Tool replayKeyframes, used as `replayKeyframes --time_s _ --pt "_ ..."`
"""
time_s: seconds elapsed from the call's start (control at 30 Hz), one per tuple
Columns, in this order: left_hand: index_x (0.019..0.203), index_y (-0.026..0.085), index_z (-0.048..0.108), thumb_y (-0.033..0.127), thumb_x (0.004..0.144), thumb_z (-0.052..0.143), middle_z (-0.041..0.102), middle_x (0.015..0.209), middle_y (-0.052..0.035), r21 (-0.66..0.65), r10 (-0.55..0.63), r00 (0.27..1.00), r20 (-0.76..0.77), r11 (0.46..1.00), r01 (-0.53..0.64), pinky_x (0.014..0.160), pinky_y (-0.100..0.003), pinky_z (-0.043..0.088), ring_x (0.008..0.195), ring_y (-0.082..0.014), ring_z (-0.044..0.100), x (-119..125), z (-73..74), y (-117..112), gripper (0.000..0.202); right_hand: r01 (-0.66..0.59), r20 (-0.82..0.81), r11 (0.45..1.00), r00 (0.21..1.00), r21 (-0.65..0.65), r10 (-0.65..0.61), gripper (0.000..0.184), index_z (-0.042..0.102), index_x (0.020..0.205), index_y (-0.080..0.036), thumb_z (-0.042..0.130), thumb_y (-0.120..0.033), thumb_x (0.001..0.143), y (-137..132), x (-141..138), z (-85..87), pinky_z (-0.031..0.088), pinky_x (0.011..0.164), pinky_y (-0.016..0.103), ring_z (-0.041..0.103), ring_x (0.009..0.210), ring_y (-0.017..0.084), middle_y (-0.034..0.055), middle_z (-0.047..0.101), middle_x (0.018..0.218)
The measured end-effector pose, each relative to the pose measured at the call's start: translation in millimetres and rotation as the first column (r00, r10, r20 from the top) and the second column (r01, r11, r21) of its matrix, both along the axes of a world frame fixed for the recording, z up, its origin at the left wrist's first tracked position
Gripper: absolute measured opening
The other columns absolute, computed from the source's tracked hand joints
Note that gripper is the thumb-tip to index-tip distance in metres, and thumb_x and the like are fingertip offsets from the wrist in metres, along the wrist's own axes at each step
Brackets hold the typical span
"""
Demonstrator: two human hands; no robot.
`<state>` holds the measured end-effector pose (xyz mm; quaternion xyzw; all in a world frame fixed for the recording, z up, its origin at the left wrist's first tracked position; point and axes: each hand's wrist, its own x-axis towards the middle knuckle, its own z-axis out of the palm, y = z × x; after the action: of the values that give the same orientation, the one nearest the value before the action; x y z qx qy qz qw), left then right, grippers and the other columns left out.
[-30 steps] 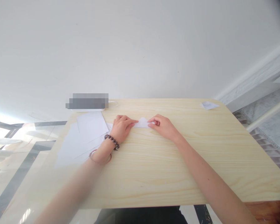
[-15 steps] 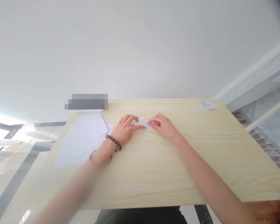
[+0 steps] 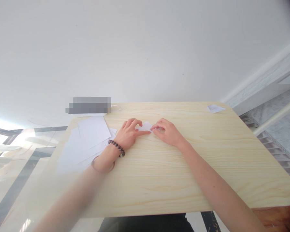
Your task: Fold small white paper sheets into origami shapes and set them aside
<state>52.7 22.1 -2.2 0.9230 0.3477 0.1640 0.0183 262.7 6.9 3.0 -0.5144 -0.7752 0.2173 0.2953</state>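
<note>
A small folded piece of white paper (image 3: 146, 126) lies on the light wooden table (image 3: 174, 167), between my two hands. My left hand (image 3: 130, 133), with a bead bracelet on the wrist, rests on the paper's left end, index finger stretched along its near edge and the other fingers curled over it. My right hand (image 3: 166, 131) presses its bent fingertips on the paper's right end. Most of the paper is hidden under the fingers.
A loose stack of white sheets (image 3: 87, 141) lies on the table's left side. A white object (image 3: 89, 113) sits at the far left edge by the wall. Another small folded paper (image 3: 215, 108) lies at the far right corner.
The hands have drawn closer together over the paper. A second ago it lay as a longer flat strip between them; now only a short piece shows under the fingertips.
</note>
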Motion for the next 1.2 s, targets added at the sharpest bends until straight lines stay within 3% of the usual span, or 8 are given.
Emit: replayKeyframes --time_s 0.37,0.83,0.93,1.2 --pt "0.108 0.043 0.055 -0.001 0.080 0.038 0.045 0.104 -0.0029 0.042 0.006 1.000 -0.012 0.999 -0.005 0.084 -0.037 0.035 0.104 -0.0199 0.035 0.9 -0.8 0.1 0.054 0.049 0.070 0.996 0.997 -0.076 -0.044 0.010 0.062 0.079 -0.022 0.055 -0.025 0.074 3.3 -2.5 1.2 0.038 0.068 0.027 0.048 0.074 0.015 0.0013 0.058 0.077" --pt "0.110 0.042 0.054 0.002 0.083 0.037 0.046 0.103 -0.0028 0.047 0.012 1.000 0.007 0.999 -0.012 0.082 -0.036 0.035 0.102 -0.0194 0.036 0.7 -3.0 -0.3 0.051 -0.103 -0.092 0.956 0.992 -0.273 0.081 0.030 0.061 0.092 -0.025 0.044 -0.011 0.072 7.2 17.1 13.9 0.039 0.066 0.024 0.045 0.067 0.010 0.0005 0.046 0.084" --pt "0.109 0.043 0.054 0.003 0.083 0.037 0.047 0.103 -0.0028 0.051 0.012 1.000 -0.002 0.999 -0.012 0.082 -0.036 0.035 0.102 -0.0197 0.036 1.0 -2.6 -0.4 0.051 -0.100 -0.098 0.959 0.992 -0.264 0.077 0.030 0.061 0.093 -0.025 0.042 -0.012 0.074 7.2 17.8 12.9 0.039 0.062 0.023 0.044 0.065 0.009 0.0008 0.047 0.085" --pt "0.108 0.042 0.055 0.002 0.082 0.038 0.047 0.102 -0.0031 0.047 0.012 1.000 -0.001 0.999 -0.012 0.083 -0.036 0.035 0.102 -0.0192 0.036 1.2 -2.0 -0.1 0.051 0.069 -0.103 0.987 0.991 -0.145 -0.085 0.017 0.063 0.083 -0.022 0.048 -0.028 0.077 3.8 0.8 1.1 0.040 0.067 0.027 0.048 0.067 0.012 0.0020 0.055 0.083"
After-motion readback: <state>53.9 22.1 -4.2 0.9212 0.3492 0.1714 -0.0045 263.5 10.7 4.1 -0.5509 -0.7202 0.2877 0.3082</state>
